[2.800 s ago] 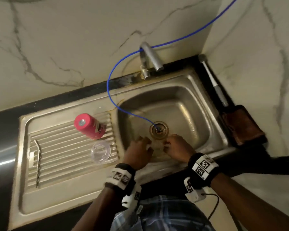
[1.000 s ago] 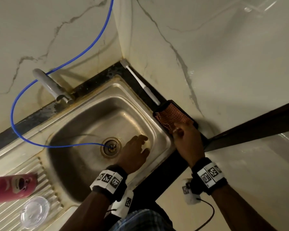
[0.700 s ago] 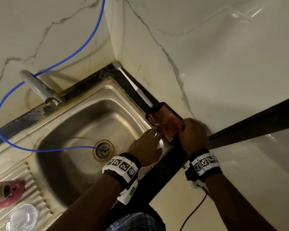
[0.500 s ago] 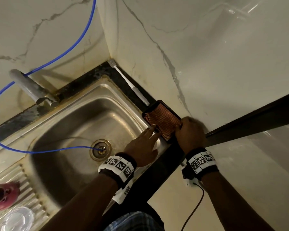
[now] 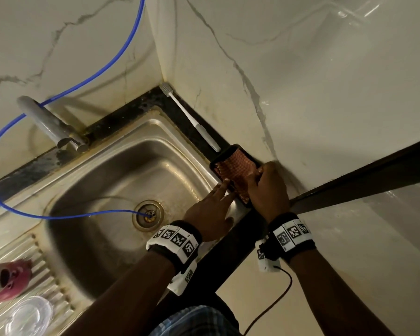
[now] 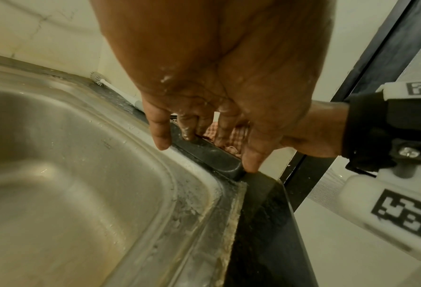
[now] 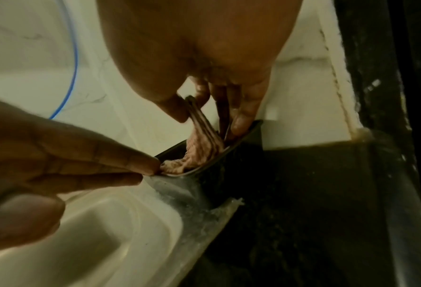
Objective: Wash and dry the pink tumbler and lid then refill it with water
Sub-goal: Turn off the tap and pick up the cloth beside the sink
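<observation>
Seen from above, the right hand point(image 5: 268, 187) is pinching a checked cloth point(image 5: 235, 169) lying in a black tray point(image 5: 224, 155) on the sink's point(image 5: 121, 151) right rim. The left hand point(image 5: 210, 212), fingers straight, is touching the tray's edge. The pink tumbler point(image 5: 4, 278) is lying on the drainboard at far left, with the clear lid point(image 5: 28, 316) just nearer.

Cloth point(image 5: 235, 169) in tray point(image 5: 224, 155) right of sink point(image 5: 121, 166)

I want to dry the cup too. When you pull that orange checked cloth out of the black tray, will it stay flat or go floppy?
Probably floppy: the cloth already bunches into folds where the right hand pinches it. It likely weighs little, lifting easily from the black tray.
</observation>
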A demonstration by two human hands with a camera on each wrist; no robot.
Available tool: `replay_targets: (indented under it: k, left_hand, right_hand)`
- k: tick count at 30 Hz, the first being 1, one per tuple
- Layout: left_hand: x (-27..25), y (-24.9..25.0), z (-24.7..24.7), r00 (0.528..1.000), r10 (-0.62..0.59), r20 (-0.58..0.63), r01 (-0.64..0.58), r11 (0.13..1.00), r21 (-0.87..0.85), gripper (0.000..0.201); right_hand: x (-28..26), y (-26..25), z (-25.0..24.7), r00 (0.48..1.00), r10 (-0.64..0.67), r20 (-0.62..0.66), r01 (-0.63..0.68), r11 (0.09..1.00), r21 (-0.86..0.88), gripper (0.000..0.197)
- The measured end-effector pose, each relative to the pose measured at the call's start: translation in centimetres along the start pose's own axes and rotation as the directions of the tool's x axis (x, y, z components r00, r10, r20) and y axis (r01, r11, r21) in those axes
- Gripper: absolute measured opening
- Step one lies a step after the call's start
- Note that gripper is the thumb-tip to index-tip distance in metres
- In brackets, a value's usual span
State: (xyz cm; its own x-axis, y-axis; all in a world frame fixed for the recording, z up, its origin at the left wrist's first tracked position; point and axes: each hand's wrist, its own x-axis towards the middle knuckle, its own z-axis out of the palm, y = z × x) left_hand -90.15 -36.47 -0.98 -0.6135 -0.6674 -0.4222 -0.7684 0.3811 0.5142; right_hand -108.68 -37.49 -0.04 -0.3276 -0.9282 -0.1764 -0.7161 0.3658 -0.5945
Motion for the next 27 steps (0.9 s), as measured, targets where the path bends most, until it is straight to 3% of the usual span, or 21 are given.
replay_targets:
  k: [3,9,22,27]
  left_hand:
    - [0.2,-0.3,0.1,1.000,0.005,-0.003,-0.005,1.000,0.003,0.083]
    - [0.2,-0.5,0.1,1.000,0.012,0.003,-0.012,1.000,-0.007,0.081]
    - [0.3,-0.1,-0.1,1.000,-0.010,0.023,0.011,1.000,-0.013,0.081]
    - [0.2,0.1,-0.9,0.998,-0.020,0.053,0.022,0.999,-0.038,0.081]
  right_hand:
    - [0.0,0.6,0.6,0.998,-0.060,-0.030,0.051,0.964,-0.260,0.020]
    - [-0.4,0.8,0.8,0.998,-0.066,0.011,0.065,0.920,-0.386,0.029]
    - [0.0,0.2,0.7,0.998,0.024,0.057,0.004,0.893,-0.449,0.024]
    - [0.9,0.1,0.5,0.997,0.047,0.054,-0.023,0.926,-0.376,0.018]
